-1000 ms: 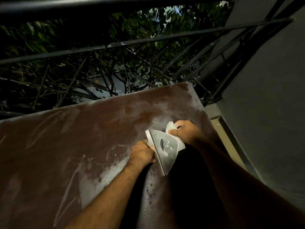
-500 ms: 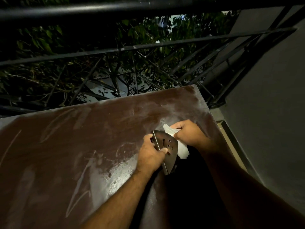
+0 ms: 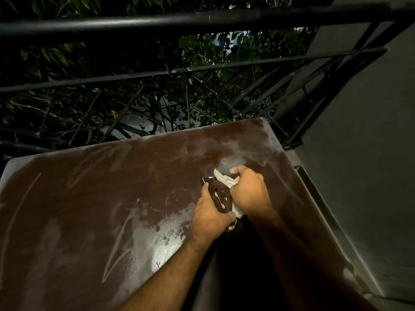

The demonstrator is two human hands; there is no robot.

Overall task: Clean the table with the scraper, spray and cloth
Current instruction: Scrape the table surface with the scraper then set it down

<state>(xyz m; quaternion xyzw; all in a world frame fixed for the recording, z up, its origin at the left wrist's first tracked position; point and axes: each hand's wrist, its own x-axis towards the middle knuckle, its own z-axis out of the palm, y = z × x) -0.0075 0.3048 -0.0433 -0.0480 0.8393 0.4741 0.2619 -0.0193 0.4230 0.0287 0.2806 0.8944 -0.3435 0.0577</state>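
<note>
My left hand (image 3: 210, 217) is curled around the lower end of the metal scraper (image 3: 219, 194), holding it up on its edge over the brown table (image 3: 94, 198). The scraper's flat face is turned toward me, dark in this light, with small cut-out holes showing in it. My right hand (image 3: 249, 189) sits just at the scraper's 3 o'clock, fingers curled and pinching a crumpled white cloth (image 3: 224, 179) against the blade. A corner of the cloth pokes out toward 11 o'clock above my knuckles, and another bit of it shows below my palm, near 6 o'clock. Both hands are touching the scraper, close together, on the right half of the tabletop.

The table is streaked with pale dust and curved wipe marks. A wet, speckled patch (image 3: 166, 241) shines at 8 o'clock from my left wrist. The far right corner of the table, at 1 o'clock from my hands, carries a whitish film.

Beyond the far edge runs a black metal railing (image 3: 202, 21), with dark green leaves (image 3: 202, 52) behind its bars. A grey wall (image 3: 363, 131) rises at 3 o'clock.
</note>
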